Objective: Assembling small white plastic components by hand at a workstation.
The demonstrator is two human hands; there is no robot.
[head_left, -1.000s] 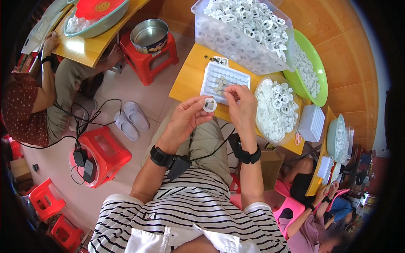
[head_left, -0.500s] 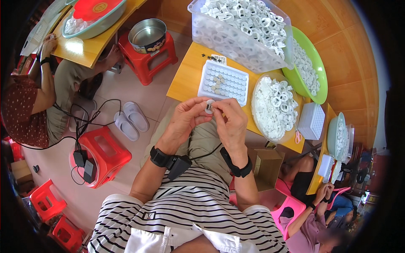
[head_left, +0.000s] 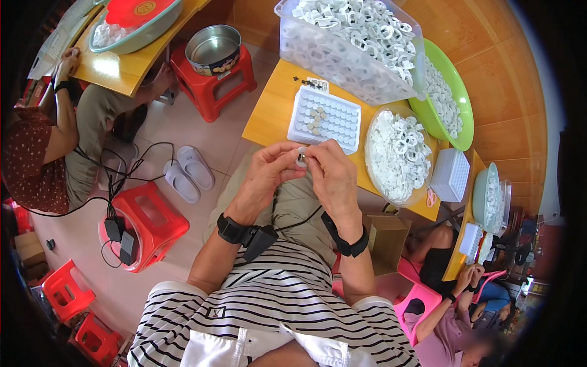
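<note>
My left hand pinches a small round white plastic part with a dark slot in it, above my lap. Thumb and fingertips of my right hand close on the part's other side; whether they hold a second small piece is hidden. Just beyond my hands, a white tray with rows of round pockets lies on the yellow table. Several round metallic discs rest in that tray. To its right stands a clear round bowl heaped with similar white parts.
A clear plastic bin of white rings and a green basin stand farther back. Stacked white trays and pink scissors sit at the right. Red stools and slippers are left; people work on both sides.
The white part has turned slightly between my fingertips, and my right-hand fingers have shifted a little. The rest of the scene looks the same.
</note>
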